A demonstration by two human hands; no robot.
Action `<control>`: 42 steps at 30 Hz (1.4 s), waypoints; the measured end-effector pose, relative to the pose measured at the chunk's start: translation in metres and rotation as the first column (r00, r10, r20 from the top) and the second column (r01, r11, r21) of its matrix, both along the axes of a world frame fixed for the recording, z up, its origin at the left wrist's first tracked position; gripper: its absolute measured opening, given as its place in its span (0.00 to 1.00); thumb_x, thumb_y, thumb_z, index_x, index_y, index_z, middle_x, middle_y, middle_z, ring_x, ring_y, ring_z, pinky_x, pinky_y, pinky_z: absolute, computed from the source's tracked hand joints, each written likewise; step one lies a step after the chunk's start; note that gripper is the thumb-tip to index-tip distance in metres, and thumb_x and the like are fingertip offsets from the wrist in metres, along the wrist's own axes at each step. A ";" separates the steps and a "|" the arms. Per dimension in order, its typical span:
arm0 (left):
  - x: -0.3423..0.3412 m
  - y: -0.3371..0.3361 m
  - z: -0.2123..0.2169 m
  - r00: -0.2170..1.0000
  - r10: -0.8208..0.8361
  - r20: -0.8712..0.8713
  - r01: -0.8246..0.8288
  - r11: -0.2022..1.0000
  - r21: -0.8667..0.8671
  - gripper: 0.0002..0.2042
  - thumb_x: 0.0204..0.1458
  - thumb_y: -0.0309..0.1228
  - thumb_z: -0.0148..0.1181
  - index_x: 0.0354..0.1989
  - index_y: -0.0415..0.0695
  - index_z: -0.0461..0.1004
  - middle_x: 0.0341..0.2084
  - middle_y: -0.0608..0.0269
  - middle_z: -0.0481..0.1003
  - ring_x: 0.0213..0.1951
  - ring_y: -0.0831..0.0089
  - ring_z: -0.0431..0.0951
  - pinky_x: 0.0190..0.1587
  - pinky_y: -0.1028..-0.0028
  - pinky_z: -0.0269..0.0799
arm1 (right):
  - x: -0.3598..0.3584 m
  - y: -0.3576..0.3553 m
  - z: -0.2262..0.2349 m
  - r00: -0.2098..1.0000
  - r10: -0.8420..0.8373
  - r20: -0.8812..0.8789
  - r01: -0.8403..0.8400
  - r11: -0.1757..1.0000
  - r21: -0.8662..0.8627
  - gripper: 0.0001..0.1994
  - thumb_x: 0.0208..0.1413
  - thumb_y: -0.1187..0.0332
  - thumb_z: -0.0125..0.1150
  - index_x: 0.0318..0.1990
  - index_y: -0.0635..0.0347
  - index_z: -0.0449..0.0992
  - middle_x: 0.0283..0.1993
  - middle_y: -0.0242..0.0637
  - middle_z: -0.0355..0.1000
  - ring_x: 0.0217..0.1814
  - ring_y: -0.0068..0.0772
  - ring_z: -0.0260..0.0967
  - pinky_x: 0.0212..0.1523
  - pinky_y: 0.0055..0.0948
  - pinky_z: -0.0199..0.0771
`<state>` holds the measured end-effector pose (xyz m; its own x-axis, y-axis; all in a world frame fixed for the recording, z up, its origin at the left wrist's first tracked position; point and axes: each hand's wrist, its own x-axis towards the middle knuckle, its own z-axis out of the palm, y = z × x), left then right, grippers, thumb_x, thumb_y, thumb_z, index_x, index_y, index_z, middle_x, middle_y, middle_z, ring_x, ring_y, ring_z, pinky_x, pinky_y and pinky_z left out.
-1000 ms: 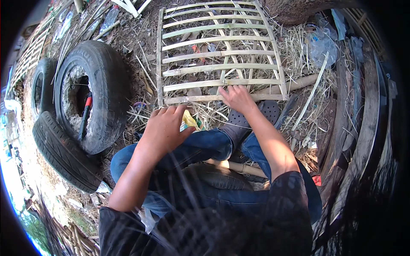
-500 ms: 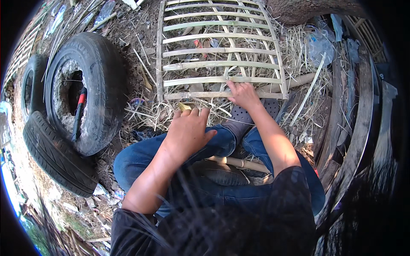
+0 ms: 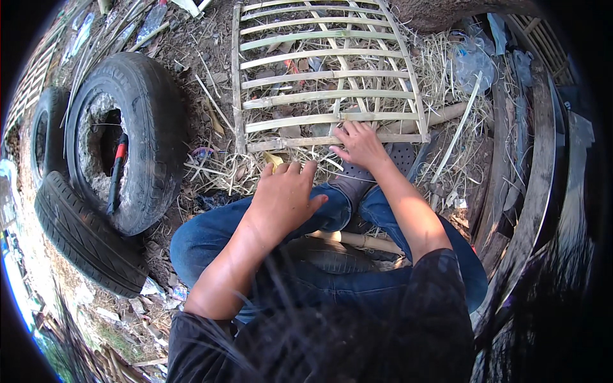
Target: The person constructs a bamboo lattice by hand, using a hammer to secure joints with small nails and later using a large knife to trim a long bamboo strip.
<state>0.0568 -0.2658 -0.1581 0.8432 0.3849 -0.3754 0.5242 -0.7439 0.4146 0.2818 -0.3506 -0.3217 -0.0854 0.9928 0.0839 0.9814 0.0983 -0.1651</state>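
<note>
A lattice panel of pale split-bamboo slats [image 3: 329,95] lies on the ground in front of me, with thin strips crossing under its slats. My right hand [image 3: 363,145] is at its near end bar [image 3: 290,142], fingers loosely spread with the thumb apart. The fingertips reach over the bar close to the nearest slat; whether they press on it I cannot tell. Over my bent left leg hovers or rests my left hand [image 3: 281,195], palm down, fingers slightly bent and thumb out, holding nothing visible. A yellow leaf-like scrap [image 3: 273,159] shows just beyond its fingertips.
A big tyre [image 3: 163,140] filled with a rough grey mass stands at left, a black-and-red handle [image 3: 119,153] in its hole. Another tyre [image 3: 89,236] leans nearer. Straw shavings [image 3: 440,89] and clear plastic [image 3: 474,67] litter the right, beside long planks [image 3: 543,159].
My right hand has drawn back slightly from the nearest slat toward the end bar, its fingers spreading. The left hand stays nearly where it was. The view has shifted a little.
</note>
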 end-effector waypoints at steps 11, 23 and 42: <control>0.002 -0.003 0.001 1.000 -0.003 0.011 0.003 1.000 -0.003 0.28 0.52 0.45 0.60 0.55 0.39 0.65 0.42 0.48 0.76 0.48 0.51 0.75 0.56 0.58 0.64 | 0.003 0.003 -0.008 0.992 0.070 -0.106 -0.069 0.998 0.011 0.16 0.48 0.60 0.65 0.44 0.50 0.74 0.36 0.34 0.68 0.41 0.35 0.71 0.40 0.33 0.74; 0.001 -0.003 0.005 1.000 0.002 0.007 -0.001 0.999 -0.033 0.28 0.52 0.45 0.59 0.56 0.39 0.65 0.43 0.47 0.75 0.49 0.52 0.75 0.59 0.54 0.61 | 0.024 0.015 -0.013 0.955 0.287 0.069 -0.290 0.956 0.039 0.15 0.51 0.67 0.55 0.49 0.48 0.73 0.39 0.34 0.70 0.38 0.34 0.74 0.32 0.32 0.76; 0.013 0.019 -0.024 0.996 0.092 -0.015 -0.092 0.995 -0.028 0.26 0.50 0.44 0.62 0.52 0.40 0.66 0.41 0.49 0.75 0.48 0.53 0.75 0.54 0.56 0.65 | 0.035 0.009 -0.026 0.947 0.315 0.058 -0.306 0.944 -0.120 0.20 0.52 0.69 0.53 0.55 0.50 0.70 0.30 0.36 0.69 0.27 0.38 0.75 0.24 0.35 0.76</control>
